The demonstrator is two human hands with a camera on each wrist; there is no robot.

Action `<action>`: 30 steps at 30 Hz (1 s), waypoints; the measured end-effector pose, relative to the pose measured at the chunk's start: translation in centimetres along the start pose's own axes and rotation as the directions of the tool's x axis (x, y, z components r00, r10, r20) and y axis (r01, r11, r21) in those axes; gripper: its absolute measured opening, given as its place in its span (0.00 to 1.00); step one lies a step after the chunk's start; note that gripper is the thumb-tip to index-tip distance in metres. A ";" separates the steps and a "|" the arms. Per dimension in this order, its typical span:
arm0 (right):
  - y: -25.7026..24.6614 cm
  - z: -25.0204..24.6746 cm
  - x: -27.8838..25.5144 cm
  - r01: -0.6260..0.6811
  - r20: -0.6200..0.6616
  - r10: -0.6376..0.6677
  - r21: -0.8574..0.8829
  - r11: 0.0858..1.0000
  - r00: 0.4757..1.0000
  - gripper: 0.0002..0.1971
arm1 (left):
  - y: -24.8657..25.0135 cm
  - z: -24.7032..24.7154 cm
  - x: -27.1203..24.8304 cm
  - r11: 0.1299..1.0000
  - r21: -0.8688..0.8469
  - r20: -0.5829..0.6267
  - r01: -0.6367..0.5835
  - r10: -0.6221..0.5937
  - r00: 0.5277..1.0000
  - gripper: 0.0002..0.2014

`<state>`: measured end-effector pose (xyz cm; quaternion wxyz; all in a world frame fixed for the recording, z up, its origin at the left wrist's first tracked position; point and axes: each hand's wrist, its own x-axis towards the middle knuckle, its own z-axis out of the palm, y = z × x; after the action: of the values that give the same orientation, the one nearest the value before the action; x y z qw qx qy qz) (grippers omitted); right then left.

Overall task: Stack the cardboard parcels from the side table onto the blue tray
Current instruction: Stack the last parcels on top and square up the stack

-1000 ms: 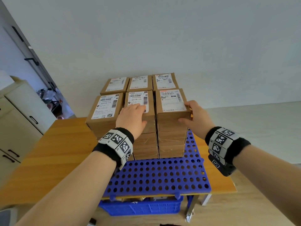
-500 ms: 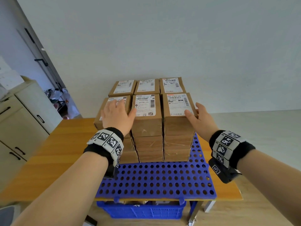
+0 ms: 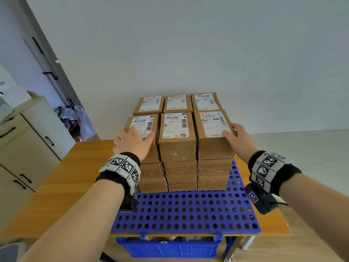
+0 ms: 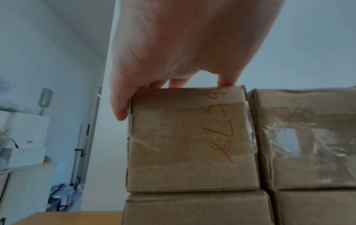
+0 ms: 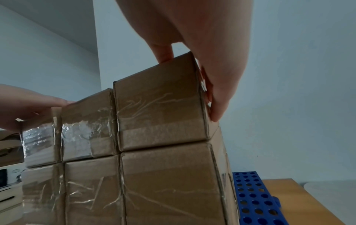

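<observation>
The cardboard parcels (image 3: 178, 148) stand on the blue tray (image 3: 188, 212), a flat plastic sheet punched all over with round holes, which lies on the wooden desk (image 3: 71, 173). They are plain brown oblong boxes, bound with shiny clear tape that wrinkles across their near end faces. Each lies flat with its long axis running away from the person toward the white wall, white shipping labels turned up. Two rows show, three boxes wide and three layers high in the near row, packed side against side.

The left hand (image 3: 132, 142) lies on the top left parcel (image 3: 143, 129) at its near end; its grip is loose, fingers spread flat over the label while the thumb comes down the box's outer left edge, as the left wrist view shows. An orange handwritten scrawl runs up that box's end face.

The right hand (image 3: 238, 138) has its grip clasped on the top right parcel (image 3: 213, 129): thumb on the label, fingers wrapped down the outer right side. In the right wrist view that box sits square on the one below it.

A blue plastic crate (image 3: 170, 248) sits under the desk's near edge. A cream cabinet (image 3: 24, 148) with dark handles stands to the left, and a white plastic bag (image 3: 85, 121) lies beyond it by the doorway.
</observation>
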<state>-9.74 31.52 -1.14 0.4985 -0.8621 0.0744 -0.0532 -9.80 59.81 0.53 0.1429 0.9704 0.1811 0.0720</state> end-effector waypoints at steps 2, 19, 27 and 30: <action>0.0 -0.1 0.0 -0.003 0.004 0.003 -0.013 1.000 1.000 0.28 | -0.4 0.0 0.4 0.999 -0.039 -0.010 -0.023 0.022 1.000 0.38; 0.3 0.6 0.1 -0.088 -0.001 0.089 0.069 0.994 0.996 0.26 | -3.5 0.7 1.9 0.884 -0.465 -0.016 -0.045 0.043 0.999 0.25; -1.0 1.4 -2.8 0.246 -0.048 -0.314 -0.510 0.824 0.948 0.34 | -3.2 0.2 -1.0 0.940 0.057 -0.194 -0.337 0.341 0.920 0.31; -1.1 3.0 -4.4 0.362 0.143 -0.386 -0.724 0.587 0.912 0.33 | -2.4 1.0 -2.5 0.853 0.212 -0.065 -0.476 0.499 0.864 0.31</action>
<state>-13.43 35.44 -1.75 0.0841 -0.9836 -0.0859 -0.1346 -12.77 60.78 -1.33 0.0164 0.9876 -0.0569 0.1455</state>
